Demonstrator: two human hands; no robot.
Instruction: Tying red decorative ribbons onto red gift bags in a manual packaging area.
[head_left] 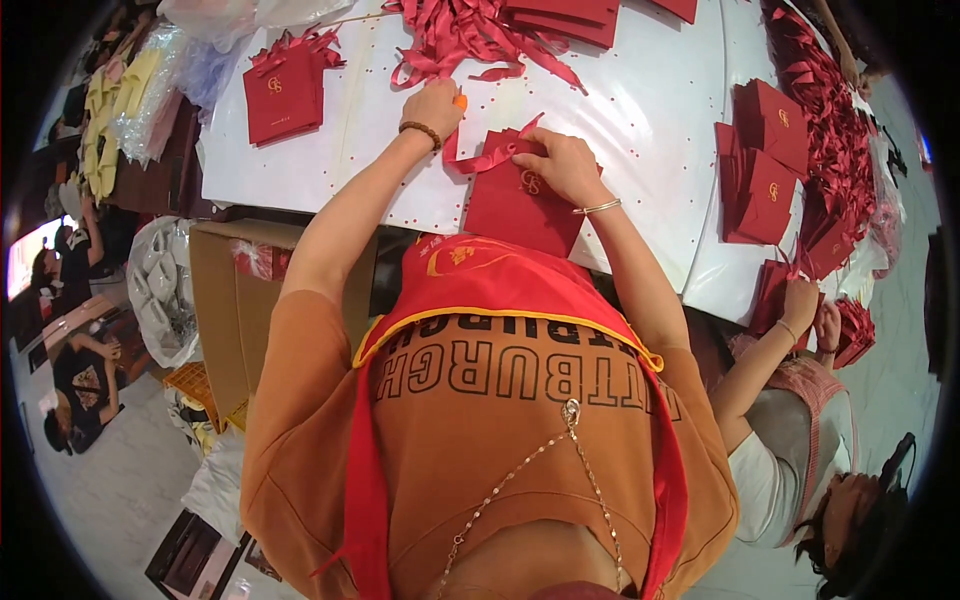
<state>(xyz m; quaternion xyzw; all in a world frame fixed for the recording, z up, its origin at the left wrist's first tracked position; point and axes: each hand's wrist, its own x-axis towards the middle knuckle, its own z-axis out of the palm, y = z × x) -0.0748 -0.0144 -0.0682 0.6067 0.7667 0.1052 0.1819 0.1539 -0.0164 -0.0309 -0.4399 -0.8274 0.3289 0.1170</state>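
In front of me on the white table (340, 190) lies a red paper bag (515, 208) with a gold emblem. A red ribbon (478, 164) runs across its upper edge in a bent strip. My left hand (435, 108), closed, grips the ribbon beyond the bag's far left corner. A small orange thing (460, 102) sticks out beside its fingers; its kind is hidden. Over the bag's upper right, my right hand (562, 168) pinches the ribbon between thumb and fingers near the bag's top edge.
Loose red ribbons (450, 40) lie in a heap ahead. Red bags are stacked at the left (284, 98) and right (765, 165). Small red dots are scattered over the table. At my right another person's hand (800, 303) handles red bags. A cardboard box (222, 300) stands below left.
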